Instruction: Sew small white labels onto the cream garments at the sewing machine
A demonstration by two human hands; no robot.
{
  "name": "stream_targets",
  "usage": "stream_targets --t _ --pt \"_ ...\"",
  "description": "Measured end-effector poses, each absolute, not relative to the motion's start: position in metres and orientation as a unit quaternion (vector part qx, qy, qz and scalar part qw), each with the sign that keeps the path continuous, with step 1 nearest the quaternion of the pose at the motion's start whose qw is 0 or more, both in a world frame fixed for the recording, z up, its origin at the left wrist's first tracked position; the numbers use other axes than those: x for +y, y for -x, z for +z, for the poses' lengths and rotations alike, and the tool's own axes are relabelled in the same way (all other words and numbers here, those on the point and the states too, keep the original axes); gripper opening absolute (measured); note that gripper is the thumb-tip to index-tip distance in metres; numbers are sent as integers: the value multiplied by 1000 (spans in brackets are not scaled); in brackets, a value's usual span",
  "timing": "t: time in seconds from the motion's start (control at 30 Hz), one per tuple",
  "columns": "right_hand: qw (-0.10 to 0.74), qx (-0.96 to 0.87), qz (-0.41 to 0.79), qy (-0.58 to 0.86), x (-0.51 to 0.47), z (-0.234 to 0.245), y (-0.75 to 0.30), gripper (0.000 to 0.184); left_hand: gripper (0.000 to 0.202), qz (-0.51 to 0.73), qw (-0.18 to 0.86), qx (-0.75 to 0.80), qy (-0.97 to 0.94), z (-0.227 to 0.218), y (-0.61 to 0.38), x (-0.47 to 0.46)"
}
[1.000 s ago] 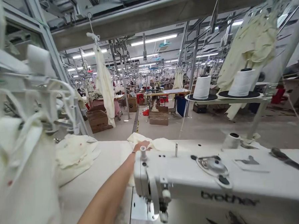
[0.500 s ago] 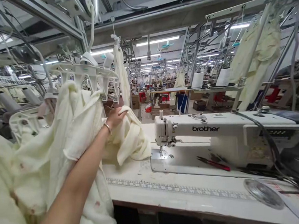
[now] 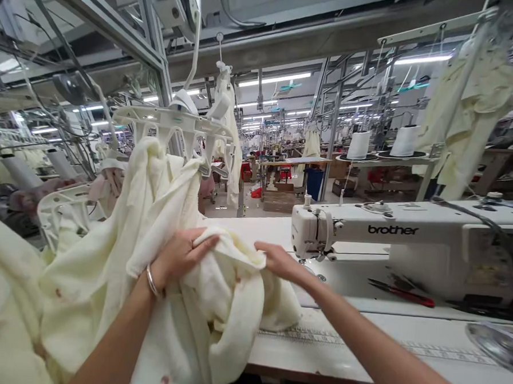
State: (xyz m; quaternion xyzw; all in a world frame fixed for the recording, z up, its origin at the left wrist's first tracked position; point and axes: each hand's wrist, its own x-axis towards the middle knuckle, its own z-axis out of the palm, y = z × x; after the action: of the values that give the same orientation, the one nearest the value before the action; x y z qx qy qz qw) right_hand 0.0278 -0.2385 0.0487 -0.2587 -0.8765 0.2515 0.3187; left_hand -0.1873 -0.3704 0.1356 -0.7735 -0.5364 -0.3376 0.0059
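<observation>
A bundle of cream fabric (image 3: 217, 293) with small red spots lies bunched at the left end of the sewing table (image 3: 360, 346). My left hand (image 3: 179, 257), a bangle on its wrist, grips a fold of this cloth from the left. My right hand (image 3: 278, 261) holds the same bundle from the right, fingers curled over its top edge. More of the cream cloth hangs from a white clip hanger (image 3: 174, 122) above and behind my left hand. A white Brother sewing machine (image 3: 400, 234) stands just right of my right hand.
Red-handled scissors (image 3: 401, 292) lie on the machine bed. Two white thread cones (image 3: 383, 144) sit on a stand behind the machine. Cream garments (image 3: 467, 111) hang from overhead rails. Rows of workstations and cardboard boxes (image 3: 277, 199) fill the hall beyond. A metal disc (image 3: 493, 342) rests at the table's right.
My left hand has pulled the cloth from the far side of the table down toward me. My right hand has come into view and taken hold of the bundle.
</observation>
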Motion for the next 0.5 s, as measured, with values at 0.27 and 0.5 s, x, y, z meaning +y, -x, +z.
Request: stream_targets --t 0.27,0.5 --pt "472 -799 227 297 -247 213 -80 22 42 -516 193 -552 626 180 175 -368" --pt "383 -838 189 339 -261 239 -127 30 37 -420 443 -495 619 272 162 -355"
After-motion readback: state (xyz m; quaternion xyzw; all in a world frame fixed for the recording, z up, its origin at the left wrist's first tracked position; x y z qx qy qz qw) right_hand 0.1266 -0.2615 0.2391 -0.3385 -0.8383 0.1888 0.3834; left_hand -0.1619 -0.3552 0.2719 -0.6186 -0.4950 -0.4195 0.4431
